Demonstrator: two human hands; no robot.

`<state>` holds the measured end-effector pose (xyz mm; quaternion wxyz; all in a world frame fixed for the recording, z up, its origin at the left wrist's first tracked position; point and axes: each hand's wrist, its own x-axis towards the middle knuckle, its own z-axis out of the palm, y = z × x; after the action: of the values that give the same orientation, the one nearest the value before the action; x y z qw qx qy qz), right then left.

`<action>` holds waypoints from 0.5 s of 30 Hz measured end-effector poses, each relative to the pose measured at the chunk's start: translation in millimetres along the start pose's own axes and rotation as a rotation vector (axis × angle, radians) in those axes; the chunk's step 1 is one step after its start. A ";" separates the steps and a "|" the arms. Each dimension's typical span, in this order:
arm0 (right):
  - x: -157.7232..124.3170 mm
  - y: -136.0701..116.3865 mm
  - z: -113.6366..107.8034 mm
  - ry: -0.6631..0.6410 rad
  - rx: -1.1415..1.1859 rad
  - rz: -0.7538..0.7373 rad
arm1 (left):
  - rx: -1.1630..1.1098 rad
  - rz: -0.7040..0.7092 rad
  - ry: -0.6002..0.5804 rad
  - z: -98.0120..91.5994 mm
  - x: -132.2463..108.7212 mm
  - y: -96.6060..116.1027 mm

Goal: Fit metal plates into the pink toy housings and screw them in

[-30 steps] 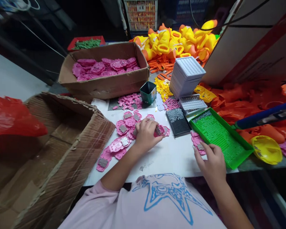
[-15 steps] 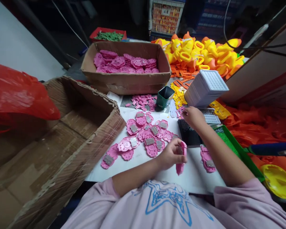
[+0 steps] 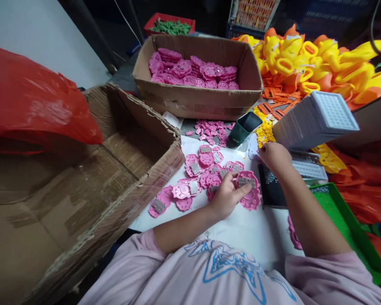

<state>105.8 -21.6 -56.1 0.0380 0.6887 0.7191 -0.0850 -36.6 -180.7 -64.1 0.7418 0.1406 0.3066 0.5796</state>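
My left hand (image 3: 230,195) grips a pink scalloped plastic part (image 3: 250,197) by its left edge, thumb on top, with a grey metal plate showing on its face. Left of it, several similar pink parts with grey plates (image 3: 195,168) lie in a loose pile on the white work surface. My right hand (image 3: 274,156) has its fingers closed above small pink pieces, beside the yellow bits (image 3: 265,127); what is in its fingertips, if anything, is hidden. Below that hand sits a black tray (image 3: 271,190). Another pink part (image 3: 293,232) lies partly behind my right forearm.
A cardboard box (image 3: 197,99) of pink parts stands at the back, with a dark green cup (image 3: 245,128) before it. White stacked trays (image 3: 316,116), a green tray (image 3: 352,228) and yellow toys (image 3: 292,53) are to the right. An open carton (image 3: 114,169) fills the left.
The pink part in my left hand has turned from edge-on to face-up and been raised away from me. My right hand stays by the small pieces. The view has shifted.
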 end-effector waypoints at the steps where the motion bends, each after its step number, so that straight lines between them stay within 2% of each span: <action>1: -8.0 -0.8 -3.3 0.030 0.055 -0.033 | -0.009 -0.001 0.004 0.7 1.6 5.5; 3: -29.9 -2.6 -4.7 0.076 0.300 -0.099 | -0.028 0.021 0.026 1.4 5.1 17.7; 6: -72.1 -7.6 7.8 0.060 1.109 -0.114 | -0.034 0.094 0.053 0.7 9.4 34.5; 8: -99.0 -13.3 21.8 0.013 1.465 -0.042 | -0.035 0.123 0.069 -1.3 10.6 41.2; 11: -126.5 -21.8 39.7 0.007 1.747 0.071 | -0.024 0.129 0.119 -5.7 9.0 43.0; 15: -137.2 -21.4 48.6 0.136 1.879 0.123 | 0.047 0.084 0.198 -9.0 4.1 36.9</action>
<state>88.1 -165.8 -78.8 -0.5703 0.4775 0.3192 -0.5872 -70.1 -167.4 -51.5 0.6795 0.1125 0.3858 0.6138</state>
